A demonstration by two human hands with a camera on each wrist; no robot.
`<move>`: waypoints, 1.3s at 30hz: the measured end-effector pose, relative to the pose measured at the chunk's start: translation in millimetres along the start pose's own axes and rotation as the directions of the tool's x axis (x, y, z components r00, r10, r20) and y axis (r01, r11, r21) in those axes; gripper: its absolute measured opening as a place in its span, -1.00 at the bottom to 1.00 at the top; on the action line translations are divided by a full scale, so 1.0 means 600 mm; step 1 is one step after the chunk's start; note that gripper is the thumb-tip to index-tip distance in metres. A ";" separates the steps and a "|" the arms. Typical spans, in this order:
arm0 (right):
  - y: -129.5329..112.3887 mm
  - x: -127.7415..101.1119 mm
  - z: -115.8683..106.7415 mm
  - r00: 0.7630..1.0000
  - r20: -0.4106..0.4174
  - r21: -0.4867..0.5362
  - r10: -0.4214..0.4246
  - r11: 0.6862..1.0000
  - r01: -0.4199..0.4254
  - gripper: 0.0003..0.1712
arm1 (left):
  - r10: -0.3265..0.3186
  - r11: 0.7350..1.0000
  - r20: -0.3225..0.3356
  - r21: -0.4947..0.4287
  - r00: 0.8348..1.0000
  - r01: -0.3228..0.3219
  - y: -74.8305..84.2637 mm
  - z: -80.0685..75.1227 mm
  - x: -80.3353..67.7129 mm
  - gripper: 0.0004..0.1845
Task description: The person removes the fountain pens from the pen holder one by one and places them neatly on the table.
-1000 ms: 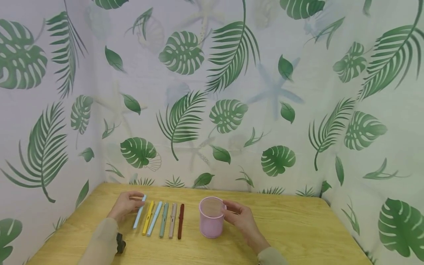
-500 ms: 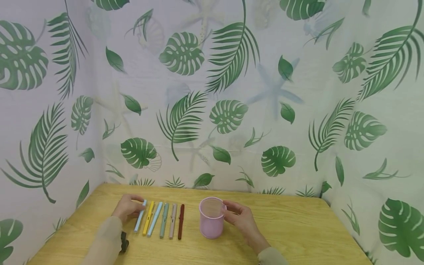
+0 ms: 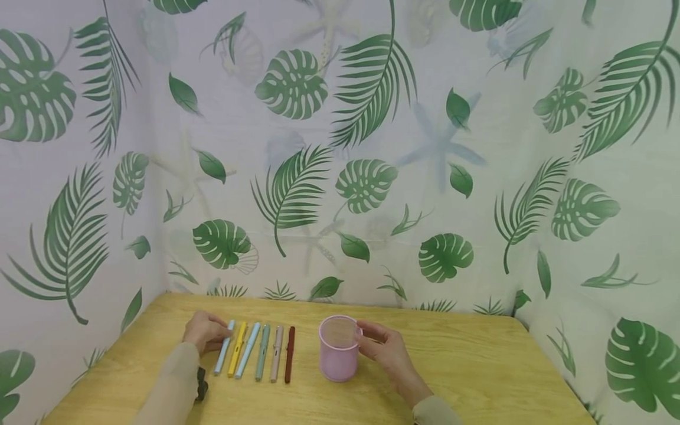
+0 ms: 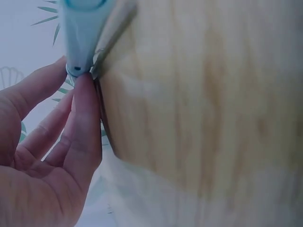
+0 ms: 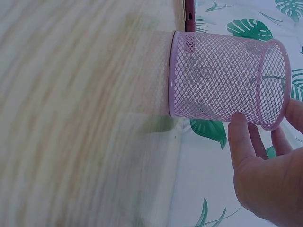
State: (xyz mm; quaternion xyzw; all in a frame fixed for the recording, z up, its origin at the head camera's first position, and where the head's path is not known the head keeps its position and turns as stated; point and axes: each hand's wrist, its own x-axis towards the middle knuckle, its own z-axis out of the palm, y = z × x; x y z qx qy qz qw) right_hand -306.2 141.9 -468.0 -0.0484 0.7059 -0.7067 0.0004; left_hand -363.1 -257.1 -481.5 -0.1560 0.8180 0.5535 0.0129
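My left hand [image 3: 204, 332] pinches the upper end of the leftmost light blue pen [image 3: 223, 354]. The left wrist view shows the thumb and a finger at the end of this pen [image 4: 83, 42], with the other fingers behind. To its right lie a yellow pen [image 3: 236, 349], another light blue pen [image 3: 247, 350], a green pen [image 3: 262, 353], a greyish-pink pen [image 3: 277, 354] and a dark red pen [image 3: 289, 354]. My right hand [image 3: 390, 357] holds an upright pink mesh pen holder [image 3: 338, 363] by its right side, the thumb on the mesh [image 5: 218, 78], fingertips near the rim.
All of it stands on a wooden tabletop [image 3: 451, 360]. A leaf-print cloth [image 3: 372, 248] hangs behind the table and along both sides. On my left wrist sits a black device [image 3: 202, 383].
The leftmost light blue pen has shifted slightly toward me with my left hand, lining up with the row's other pens. My right hand and the pen holder have stayed in place.
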 end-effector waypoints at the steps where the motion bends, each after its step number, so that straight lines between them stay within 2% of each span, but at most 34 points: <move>1: -0.001 0.000 0.000 1.000 0.001 0.000 0.000 1.000 0.000 -0.49 | -0.004 1.000 0.002 0.000 1.000 0.004 0.001 0.000 0.000 -0.68; 8: 0.000 0.000 -0.004 1.000 -0.006 -0.002 0.000 1.000 0.000 -0.50 | -0.001 1.000 0.028 -0.004 1.000 0.001 0.001 -0.001 0.003 -0.73; 18: 0.003 -0.002 0.000 1.000 -0.003 -0.005 -0.010 1.000 0.009 -0.50 | -0.026 1.000 0.024 -0.003 0.999 0.026 -0.006 -0.003 0.003 -0.75; 24: 0.000 -0.005 0.000 1.000 -0.011 -0.028 -0.026 0.999 0.026 -0.53 | -0.015 1.000 -0.045 0.025 0.999 0.016 -0.004 -0.004 0.002 -0.69; 26: 0.001 -0.004 -0.001 0.999 -0.013 -0.028 -0.030 0.999 0.030 -0.52 | 0.004 0.999 -0.069 0.037 0.998 -0.001 -0.001 -0.002 0.002 -0.67; 33: 0.001 -0.003 -0.003 0.999 -0.018 -0.024 -0.032 0.999 0.032 -0.50 | 0.159 0.978 -0.123 0.158 0.980 -0.139 0.020 0.007 -0.012 -0.70; 39: -0.011 -0.003 -0.009 0.998 -0.047 -0.080 -0.040 0.996 0.036 -0.52 | 0.209 0.959 -0.117 0.220 0.971 -0.180 0.037 0.027 -0.036 -0.69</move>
